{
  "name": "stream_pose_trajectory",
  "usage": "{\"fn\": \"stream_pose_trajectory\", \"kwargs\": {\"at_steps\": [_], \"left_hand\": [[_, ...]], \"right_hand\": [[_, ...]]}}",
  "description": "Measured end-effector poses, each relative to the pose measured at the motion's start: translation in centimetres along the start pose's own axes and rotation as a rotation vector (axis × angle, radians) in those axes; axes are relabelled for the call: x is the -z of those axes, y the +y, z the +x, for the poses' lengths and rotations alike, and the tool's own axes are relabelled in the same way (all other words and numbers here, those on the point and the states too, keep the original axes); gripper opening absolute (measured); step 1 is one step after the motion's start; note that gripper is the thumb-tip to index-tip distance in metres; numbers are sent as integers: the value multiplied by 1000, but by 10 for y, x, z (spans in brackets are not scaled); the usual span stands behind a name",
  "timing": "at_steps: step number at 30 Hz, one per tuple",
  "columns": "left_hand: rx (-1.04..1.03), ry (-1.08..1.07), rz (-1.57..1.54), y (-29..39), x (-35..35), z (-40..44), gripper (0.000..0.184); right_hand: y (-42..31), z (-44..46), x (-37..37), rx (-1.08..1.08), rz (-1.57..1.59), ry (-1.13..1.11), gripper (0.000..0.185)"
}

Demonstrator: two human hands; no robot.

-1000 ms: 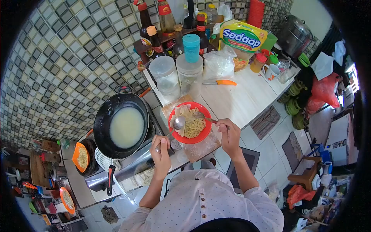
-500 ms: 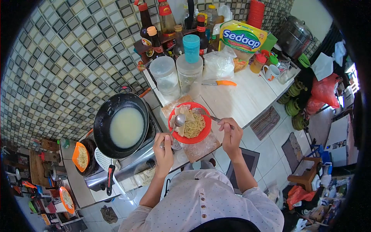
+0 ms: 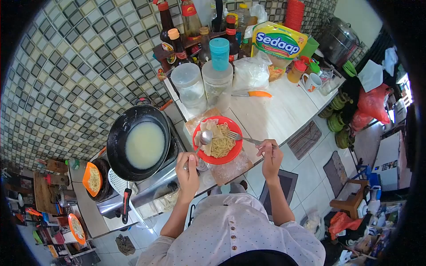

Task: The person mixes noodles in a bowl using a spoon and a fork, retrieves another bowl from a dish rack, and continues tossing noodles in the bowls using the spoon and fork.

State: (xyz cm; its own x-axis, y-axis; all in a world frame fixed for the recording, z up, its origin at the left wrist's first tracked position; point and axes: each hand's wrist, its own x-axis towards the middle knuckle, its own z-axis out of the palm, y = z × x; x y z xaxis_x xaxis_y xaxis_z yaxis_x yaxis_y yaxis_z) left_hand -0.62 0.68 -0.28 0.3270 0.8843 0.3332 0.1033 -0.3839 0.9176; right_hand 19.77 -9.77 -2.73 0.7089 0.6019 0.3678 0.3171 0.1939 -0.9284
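A red bowl (image 3: 239,152) stands near the counter's front edge, partly over a brown board (image 3: 230,172). Noodles (image 3: 223,147) fill its right side, with pale flat pieces (image 3: 214,125) along the upper left. My left hand (image 3: 188,170) is closed round a spoon (image 3: 206,137), whose bowl rests over the pale pieces. From the right, my right hand (image 3: 271,159) grips a fork (image 3: 243,138) by its handle. The fork's tines reach over the noodles at the right side of the bowl.
A black wok (image 3: 116,165) with whitish liquid sits on the stove at left. Beside it are an orange bowl (image 3: 87,179) of noodles and a slotted white spatula (image 3: 118,182). Behind stand clear jars (image 3: 190,84), an orange-handled knife (image 3: 259,94) and several bottles.
My right hand has shifted a little right and down, and the fork now lies flatter with its tines lower over the noodles. The left hand and spoon have hardly moved.
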Motion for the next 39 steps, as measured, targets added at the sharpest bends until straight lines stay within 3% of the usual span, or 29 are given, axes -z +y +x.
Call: {"fn": "stream_pose_trajectory", "kwargs": {"at_steps": [17, 25, 39], "left_hand": [[-15, -10, -2, 5, 1, -5, 26], [221, -88, -277, 18, -15, -16, 28], [241, -72, -317, 10, -16, -14, 31]], "right_hand": [[-16, -8, 1, -56, 26, 4, 28], [-14, -12, 0, -79, 100, 42, 31], [-28, -15, 8, -72, 85, 1, 32]]}}
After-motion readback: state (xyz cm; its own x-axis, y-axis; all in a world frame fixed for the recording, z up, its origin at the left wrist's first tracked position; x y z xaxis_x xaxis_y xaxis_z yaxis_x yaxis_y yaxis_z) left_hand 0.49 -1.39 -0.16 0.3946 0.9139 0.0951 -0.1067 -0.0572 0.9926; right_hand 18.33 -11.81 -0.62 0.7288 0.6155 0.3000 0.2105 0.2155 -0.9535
